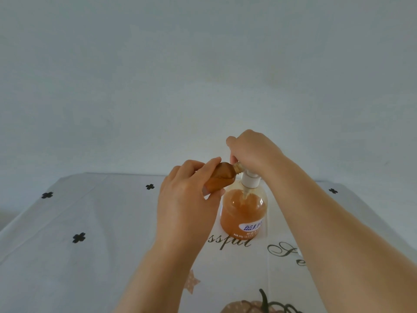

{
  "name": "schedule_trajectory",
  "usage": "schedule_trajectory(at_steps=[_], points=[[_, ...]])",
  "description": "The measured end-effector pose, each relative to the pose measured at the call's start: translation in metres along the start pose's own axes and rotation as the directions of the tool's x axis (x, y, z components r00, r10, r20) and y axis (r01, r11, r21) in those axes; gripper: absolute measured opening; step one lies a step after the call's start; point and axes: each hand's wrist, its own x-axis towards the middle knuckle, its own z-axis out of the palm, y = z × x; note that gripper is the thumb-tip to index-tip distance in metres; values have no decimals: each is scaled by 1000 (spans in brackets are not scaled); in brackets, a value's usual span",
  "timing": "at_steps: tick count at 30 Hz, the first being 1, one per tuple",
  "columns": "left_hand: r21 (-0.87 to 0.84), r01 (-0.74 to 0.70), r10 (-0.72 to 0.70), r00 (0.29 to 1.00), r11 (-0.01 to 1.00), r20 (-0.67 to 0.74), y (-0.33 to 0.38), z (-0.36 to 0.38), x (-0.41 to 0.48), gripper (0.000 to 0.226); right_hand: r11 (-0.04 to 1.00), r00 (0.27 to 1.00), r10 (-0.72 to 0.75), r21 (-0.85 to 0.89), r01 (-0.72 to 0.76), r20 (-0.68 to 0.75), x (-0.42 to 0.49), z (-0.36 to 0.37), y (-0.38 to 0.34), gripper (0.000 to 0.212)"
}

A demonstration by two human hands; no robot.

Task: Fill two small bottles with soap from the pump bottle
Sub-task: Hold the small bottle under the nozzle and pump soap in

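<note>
Left hand (187, 199) fingers grasp tilted small bottle (222, 177), neck toward 2 o'clock. Right hand (252, 150) fingers clench head of upright pump bottle (243, 213) on surface (90, 222).

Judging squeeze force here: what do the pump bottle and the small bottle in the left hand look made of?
Pump bottle: likely clear glossy plastic; amber soap shows through, glint on its shoulder.
Small bottle: seemingly translucent plastic, amber inside; the left hand hides much.

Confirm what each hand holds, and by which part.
Left hand grips the small bottle by its body; right hand grips the pump bottle by its pump head.
</note>
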Motion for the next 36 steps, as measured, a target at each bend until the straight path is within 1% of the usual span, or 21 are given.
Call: schedule_trajectory(at_steps=[6, 13, 16, 21, 25, 31, 34, 36], points=[[-44, 5, -5, 1000, 999, 10, 1, 0, -1, 52, 1000, 999, 4, -31, -3, 46, -4, -11, -8, 41], [-43, 16, -14, 999, 999, 33, 0, 1, -2, 53, 999, 998, -44, 3, 43, 55, -6, -9, -7, 40], [-31, 22, -21, 999, 999, 44, -1, 1, -1, 53, 999, 997, -50, 0, 50, 59, -5, -8, -6, 39], [25, 5, -7, 998, 1000, 57, -3, 0, 0, 51, 1000, 996, -12, 3, 12, 87, 1, 3, -3, 38], [15, 28, -30, 996, 999, 85, -2, 0, 0, 50, 1000, 996, -15, 21, 13, 86, 0, 3, -1, 37], [24, 21, -23, 997, 999, 75, -1, -1, -1, 51, 999, 997, -13, 46, 9, 79, -1, 2, 0, 37], [11, 32, -33, 996, 999, 83, -1, 0, -1, 52, 998, 998, -19, 55, 17, 53, -3, -1, 0, 38], [-16, 34, -33, 996, 999, 77, -1, 1, -1, 53, 998, 997, -34, 52, 30, 67, -4, -5, -1, 39]])
